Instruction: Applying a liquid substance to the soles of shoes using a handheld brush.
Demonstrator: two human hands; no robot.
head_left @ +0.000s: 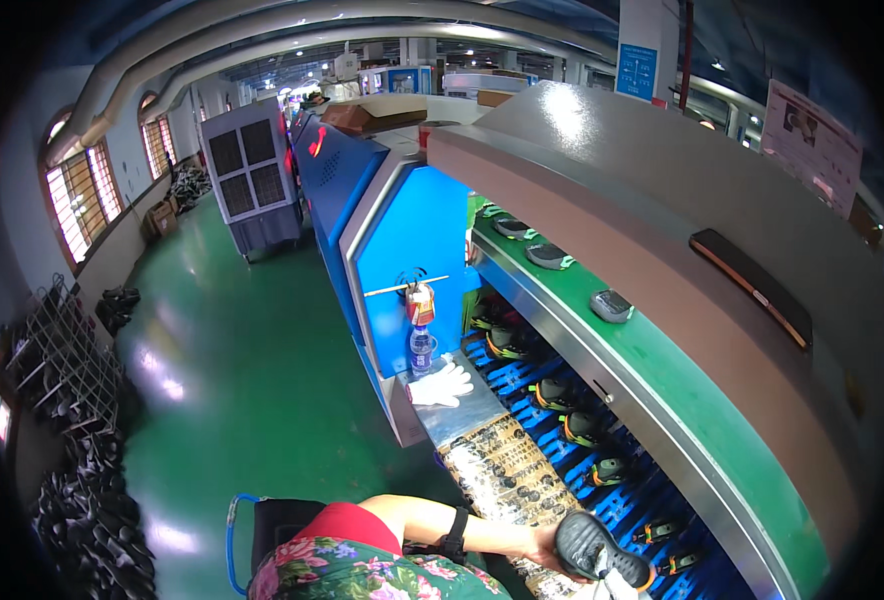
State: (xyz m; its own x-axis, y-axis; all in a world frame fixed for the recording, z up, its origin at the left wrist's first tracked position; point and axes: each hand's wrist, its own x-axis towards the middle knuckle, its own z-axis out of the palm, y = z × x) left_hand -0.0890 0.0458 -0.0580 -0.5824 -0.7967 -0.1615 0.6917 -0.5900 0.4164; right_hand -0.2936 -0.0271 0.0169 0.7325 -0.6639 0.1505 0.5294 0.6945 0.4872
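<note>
A dark grey shoe (584,540) with an orange edge at one end is held near the bottom, right of centre. My bare left hand (544,548) grips it from the left side, with a black band (456,532) around the forearm. What looks like my right hand (617,585), in a white glove, closes on the shoe's upper from below; the frame's lower edge cuts it off. Just beyond the hands is a work ledge (507,470) with a worn tan surface full of dark spots. Shoes (580,428) with orange and green trim sit on the blue rack (522,385) beside it.
On the ledge's metal end lie a white glove (444,385) and a plastic bottle (421,350). A green conveyor (652,365) carries several grey shoe pieces (612,306) under a large hood (602,190). Left are an air cooler (252,170) and a dark heap (92,530) by the wall.
</note>
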